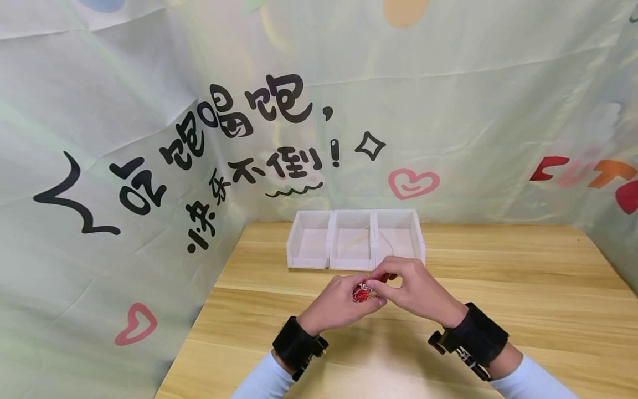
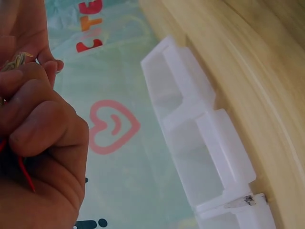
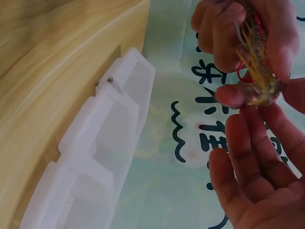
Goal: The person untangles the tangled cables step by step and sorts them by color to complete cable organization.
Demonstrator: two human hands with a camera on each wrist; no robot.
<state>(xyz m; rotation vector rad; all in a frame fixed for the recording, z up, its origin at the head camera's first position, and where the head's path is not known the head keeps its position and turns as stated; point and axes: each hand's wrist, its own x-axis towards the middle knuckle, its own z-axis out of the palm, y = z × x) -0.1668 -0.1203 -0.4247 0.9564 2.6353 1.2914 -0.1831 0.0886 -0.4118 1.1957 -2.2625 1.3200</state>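
Note:
A tangled bundle of thin cords, red, yellow and silvery, is gripped in my left hand, its fingers curled round it. My right hand meets it from the other side, thumb and fingertips pinching at the bundle's end. In the right wrist view the cords stick out between the left fingers, with the right fingertips close under them. A red strand hangs out by the left palm in the left wrist view. Both hands are held just in front of a white three-compartment bin.
A pale yellow strand lies in the bin's middle compartment and a thin dark strand in the right one. The bin stands at the back of the wooden table, before a printed cloth backdrop.

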